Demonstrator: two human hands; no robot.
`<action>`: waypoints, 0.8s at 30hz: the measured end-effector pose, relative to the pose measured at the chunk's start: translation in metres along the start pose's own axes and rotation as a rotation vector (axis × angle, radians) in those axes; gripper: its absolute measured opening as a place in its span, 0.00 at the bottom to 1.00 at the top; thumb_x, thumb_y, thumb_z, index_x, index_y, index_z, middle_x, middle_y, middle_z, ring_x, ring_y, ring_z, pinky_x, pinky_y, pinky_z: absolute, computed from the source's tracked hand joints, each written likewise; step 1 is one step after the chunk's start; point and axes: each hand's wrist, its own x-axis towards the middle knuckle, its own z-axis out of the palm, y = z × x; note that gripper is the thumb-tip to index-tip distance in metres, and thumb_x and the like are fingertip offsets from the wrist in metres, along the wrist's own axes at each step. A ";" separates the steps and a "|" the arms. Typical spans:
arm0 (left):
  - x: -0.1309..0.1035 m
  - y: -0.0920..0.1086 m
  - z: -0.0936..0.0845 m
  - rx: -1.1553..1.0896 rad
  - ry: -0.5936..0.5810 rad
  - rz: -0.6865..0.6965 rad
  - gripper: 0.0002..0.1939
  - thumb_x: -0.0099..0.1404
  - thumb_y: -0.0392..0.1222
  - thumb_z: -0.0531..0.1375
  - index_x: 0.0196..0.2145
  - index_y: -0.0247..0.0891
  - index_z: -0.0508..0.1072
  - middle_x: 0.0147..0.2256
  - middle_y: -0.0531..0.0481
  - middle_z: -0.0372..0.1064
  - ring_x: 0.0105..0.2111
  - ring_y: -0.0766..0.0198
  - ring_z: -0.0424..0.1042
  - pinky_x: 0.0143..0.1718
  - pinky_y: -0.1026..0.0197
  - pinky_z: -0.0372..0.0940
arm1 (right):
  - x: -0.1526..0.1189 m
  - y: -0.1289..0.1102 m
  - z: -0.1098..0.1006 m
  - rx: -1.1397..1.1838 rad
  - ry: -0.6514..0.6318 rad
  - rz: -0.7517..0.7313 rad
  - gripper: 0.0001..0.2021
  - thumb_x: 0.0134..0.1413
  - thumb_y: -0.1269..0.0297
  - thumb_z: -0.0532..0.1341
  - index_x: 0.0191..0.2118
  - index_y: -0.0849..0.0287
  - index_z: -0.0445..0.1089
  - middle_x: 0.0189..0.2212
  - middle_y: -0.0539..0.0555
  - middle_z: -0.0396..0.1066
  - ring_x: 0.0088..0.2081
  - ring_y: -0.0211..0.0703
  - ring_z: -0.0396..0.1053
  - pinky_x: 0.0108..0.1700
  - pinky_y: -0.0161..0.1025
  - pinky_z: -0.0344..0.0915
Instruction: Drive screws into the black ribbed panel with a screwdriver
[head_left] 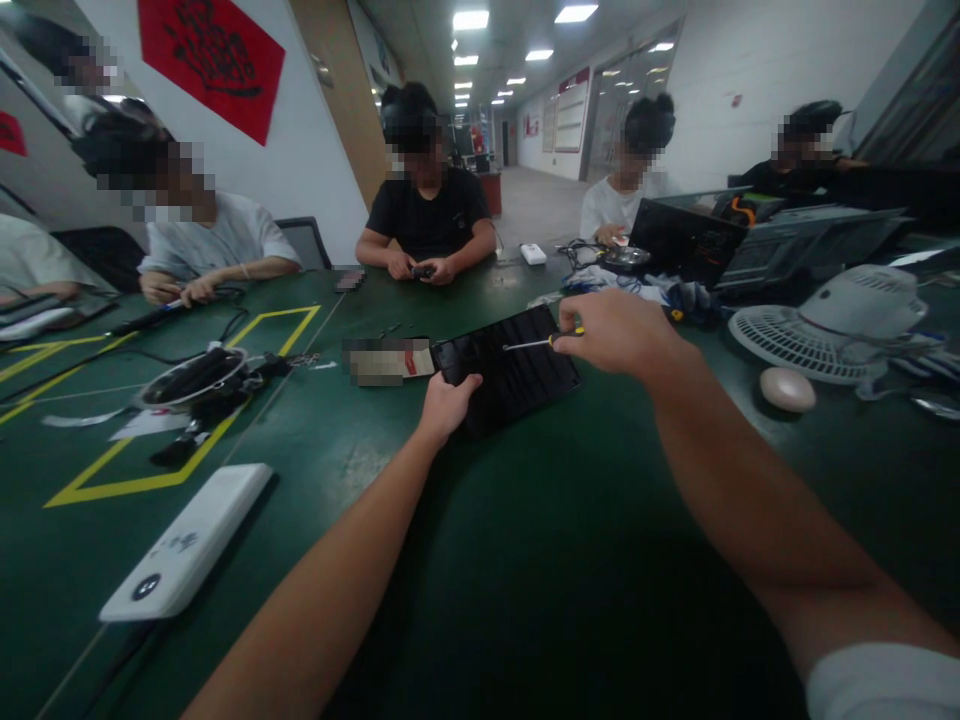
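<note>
A flat black rectangular panel (517, 385) with a glossy, ribbed-looking face lies at a slant before me, perhaps a tablet or a device cover; its kind is unclear. My left hand (448, 405) grips its left side, thumb on top and the other fingers partly hidden. In my right hand (611, 330) is a screwdriver (529, 346) with a yellow and black handle. Its thin metal shaft points left across the panel. Whether the tip touches the surface, I cannot tell. Beside the panel's left corner sits a small beige box (382, 362) with a red mark, partly blurred out.
A white power bank (191, 545) with a cable lies at left front, cables and a round-rimmed object (195, 378) beyond. To the right are a white fan (825, 325) and a pale mouse-like object (787, 390). Several people sit around the green table (585, 560).
</note>
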 end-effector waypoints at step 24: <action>-0.006 -0.001 0.002 -0.033 -0.097 0.058 0.07 0.62 0.40 0.70 0.38 0.36 0.82 0.43 0.39 0.84 0.44 0.47 0.83 0.51 0.48 0.74 | -0.019 0.015 -0.032 0.086 0.148 -0.030 0.16 0.61 0.56 0.68 0.49 0.57 0.85 0.44 0.65 0.84 0.46 0.60 0.78 0.50 0.52 0.68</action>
